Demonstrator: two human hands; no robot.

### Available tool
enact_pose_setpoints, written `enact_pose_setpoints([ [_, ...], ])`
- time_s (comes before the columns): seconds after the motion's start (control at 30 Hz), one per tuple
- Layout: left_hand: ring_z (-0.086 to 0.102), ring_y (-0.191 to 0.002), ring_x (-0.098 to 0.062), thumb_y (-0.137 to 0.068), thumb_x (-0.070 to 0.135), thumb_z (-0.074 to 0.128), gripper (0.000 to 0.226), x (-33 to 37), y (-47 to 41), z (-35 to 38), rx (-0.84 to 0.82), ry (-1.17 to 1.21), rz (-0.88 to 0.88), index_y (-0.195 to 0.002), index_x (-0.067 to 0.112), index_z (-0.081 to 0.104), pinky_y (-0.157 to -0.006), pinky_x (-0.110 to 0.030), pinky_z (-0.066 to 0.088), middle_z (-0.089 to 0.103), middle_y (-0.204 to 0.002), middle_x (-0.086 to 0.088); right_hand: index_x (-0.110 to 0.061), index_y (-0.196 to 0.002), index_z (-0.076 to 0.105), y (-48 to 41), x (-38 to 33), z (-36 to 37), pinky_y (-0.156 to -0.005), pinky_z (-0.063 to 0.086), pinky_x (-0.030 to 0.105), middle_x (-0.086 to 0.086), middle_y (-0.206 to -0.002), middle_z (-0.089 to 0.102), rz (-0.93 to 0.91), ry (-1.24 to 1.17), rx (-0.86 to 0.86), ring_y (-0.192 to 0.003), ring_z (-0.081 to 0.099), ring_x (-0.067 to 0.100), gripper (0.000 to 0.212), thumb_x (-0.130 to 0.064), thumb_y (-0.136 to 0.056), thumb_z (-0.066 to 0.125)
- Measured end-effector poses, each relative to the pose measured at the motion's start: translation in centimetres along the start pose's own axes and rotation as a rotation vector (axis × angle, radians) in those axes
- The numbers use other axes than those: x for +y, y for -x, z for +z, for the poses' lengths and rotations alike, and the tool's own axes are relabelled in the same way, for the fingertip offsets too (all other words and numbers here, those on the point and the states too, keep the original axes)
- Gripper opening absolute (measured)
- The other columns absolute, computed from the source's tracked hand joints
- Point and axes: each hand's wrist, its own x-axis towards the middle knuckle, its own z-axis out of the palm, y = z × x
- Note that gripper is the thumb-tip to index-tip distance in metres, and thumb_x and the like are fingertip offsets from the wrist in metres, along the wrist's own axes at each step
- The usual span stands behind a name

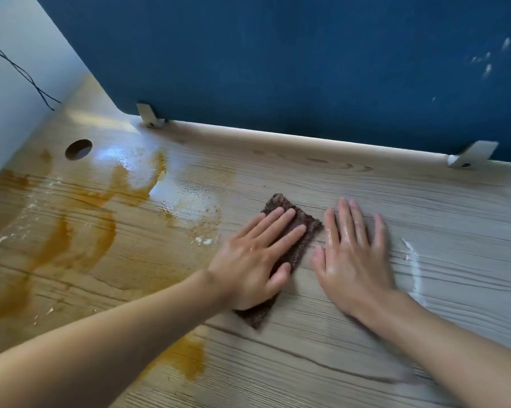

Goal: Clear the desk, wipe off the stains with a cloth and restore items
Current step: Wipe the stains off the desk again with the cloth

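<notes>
1. Pressing palm-down on the brown cloth point(299, 223), the left hand point(248, 260) keeps its fingers straight and close together, with the thumb lying along the cloth's right edge. I read a flat press, not a pinch.
2. The cloth lies on the wooden counter point(336, 363) near the middle of my view, its length running from 7 o'clock to 1 o'clock. Its far end and near corner show from under the hand.
3. The right hand point(354, 260) rests flat on the bare counter just beside the cloth, at its 3 o'clock. The fingers are straight and slightly spread and hold nothing, and the skin looks wet and glossy.
4. Orange-brown stains point(80, 240) streak the counter at 9 o'clock of the cloth in broad curved smears. Another patch lies at 7 o'clock, beside the left forearm.
5. A wet sheen point(189, 198) lies between those stains and the cloth, with small white crumbs point(203, 240) near the left hand at its 9 o'clock.
6. A thin white smear point(411, 260) curves along the counter at 3 o'clock of the right hand.
7. A blue partition point(307, 54) spans 12 o'clock, fixed to the counter by a white bracket point(149, 116) at 11 o'clock and a second white bracket point(469, 156) at 2 o'clock.
8. A round cable hole point(78, 149) sits at 10 o'clock, and black cables point(18, 69) run down the pale wall beyond it.
</notes>
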Motion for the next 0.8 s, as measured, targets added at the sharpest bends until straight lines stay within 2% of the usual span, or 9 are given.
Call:
enact_pose_setpoints([
  [0.07, 0.016, -0.153, -0.02, -0.091, 0.047, 0.029, 0.069, -1.9, -2.8, -0.4, 0.06, -0.024, -0.175, -0.156, 0.025, 0.032, -0.125, -0.037, 0.013, 0.022, -0.164, -0.005, -0.001, -0.143, 0.048, 1.5, -1.3, -0.1, -0.115, 0.023, 0.061, 0.021, -0.154, 0.038, -0.112, -0.037, 0.048, -0.145, 0.033, 0.034, 0.067, -0.041, -0.092, 0.032],
  [0.17, 0.004, -0.154, -0.019, -0.09, 0.048, 0.014, 0.073, -2.9, -5.3, -0.8, 0.033, -0.044, -0.424, -0.159, 0.025, 0.018, -0.125, -0.037, 0.002, 0.01, -0.167, -0.007, -0.006, -0.147, 0.043, 4.0, -2.8, 0.3, -0.117, 0.023, 0.057, 0.015, -0.158, 0.032, -0.211, -0.086, 0.014, -0.149, 0.026, 0.028, 0.065, -0.044, -0.095, 0.032],
  [0.23, 0.001, -0.154, -0.021, -0.094, 0.048, 0.014, 0.072, -1.4, -3.8, -0.4, 0.046, -0.05, -0.382, -0.16, 0.021, 0.016, -0.126, -0.04, 0.003, 0.008, -0.167, -0.008, -0.006, -0.147, 0.044, 4.3, -2.9, 0.5, -0.117, 0.023, 0.058, 0.016, -0.159, 0.031, -0.204, -0.073, 0.003, -0.15, 0.024, 0.028, 0.066, -0.044, -0.094, 0.034],
  [0.33, 0.006, -0.154, -0.024, -0.098, 0.043, 0.03, 0.067, 2.0, 2.0, 0.2, 0.063, -0.028, -0.125, -0.157, 0.013, 0.025, -0.124, -0.045, 0.016, 0.014, -0.165, -0.012, 0.0, -0.145, 0.044, 4.0, -2.8, 0.5, -0.116, 0.025, 0.059, 0.019, -0.156, 0.034, -0.201, -0.054, 0.0, -0.148, 0.027, 0.029, 0.068, -0.042, -0.093, 0.034],
  [0.43, 0.004, -0.155, -0.022, -0.098, 0.044, 0.036, 0.069, 1.0, 3.7, 0.0, -0.013, -0.017, 0.044, -0.158, 0.015, 0.021, -0.125, -0.042, 0.011, 0.01, -0.166, -0.009, 0.004, -0.147, 0.037, 4.1, -3.0, 0.6, -0.117, 0.025, 0.058, 0.02, -0.156, 0.034, -0.192, -0.036, -0.013, -0.149, 0.026, 0.029, 0.072, -0.042, -0.093, 0.032],
  [0.5, 0.01, -0.154, -0.02, -0.094, 0.047, 0.033, 0.069, -1.3, 1.2, -0.3, 0.013, -0.034, -0.014, -0.158, 0.02, 0.026, -0.125, -0.039, 0.011, 0.016, -0.166, -0.007, 0.005, -0.148, 0.035, 3.9, -2.9, 0.7, -0.117, 0.024, 0.058, 0.02, -0.156, 0.034, -0.194, -0.031, -0.009, -0.148, 0.027, 0.029, 0.073, -0.043, -0.093, 0.033],
  [0.63, 0.002, -0.154, -0.02, -0.092, 0.049, 0.015, 0.073, -3.4, -3.4, -0.9, 0.03, -0.039, -0.426, -0.16, 0.022, 0.015, -0.125, -0.038, 0.001, 0.008, -0.167, -0.008, 0.002, -0.149, 0.031, 4.2, -2.9, 0.7, -0.117, 0.024, 0.057, 0.017, -0.159, 0.027, -0.192, -0.012, -0.002, -0.15, 0.023, 0.028, 0.071, -0.043, -0.095, 0.031],
  [0.7, 0.0, -0.154, -0.021, -0.095, 0.048, 0.017, 0.071, -1.6, -1.8, -0.5, 0.039, -0.065, -0.377, -0.16, 0.018, 0.015, -0.126, -0.04, 0.002, 0.006, -0.167, -0.009, 0.002, -0.149, 0.034, 4.2, -2.9, 0.7, -0.117, 0.024, 0.058, 0.018, -0.159, 0.028, -0.193, -0.015, -0.009, -0.15, 0.024, 0.028, 0.069, -0.042, -0.095, 0.029],
  [0.8, 0.005, -0.154, -0.024, -0.098, 0.044, 0.031, 0.067, 2.0, 4.3, -0.1, 0.057, -0.038, -0.083, -0.157, 0.013, 0.025, -0.125, -0.044, 0.013, 0.013, -0.165, -0.011, 0.004, -0.147, 0.038, 4.1, -2.9, 0.8, -0.117, 0.024, 0.058, 0.019, -0.158, 0.03, -0.188, -0.02, 0.003, -0.149, 0.025, 0.028, 0.069, -0.041, -0.095, 0.027],
])
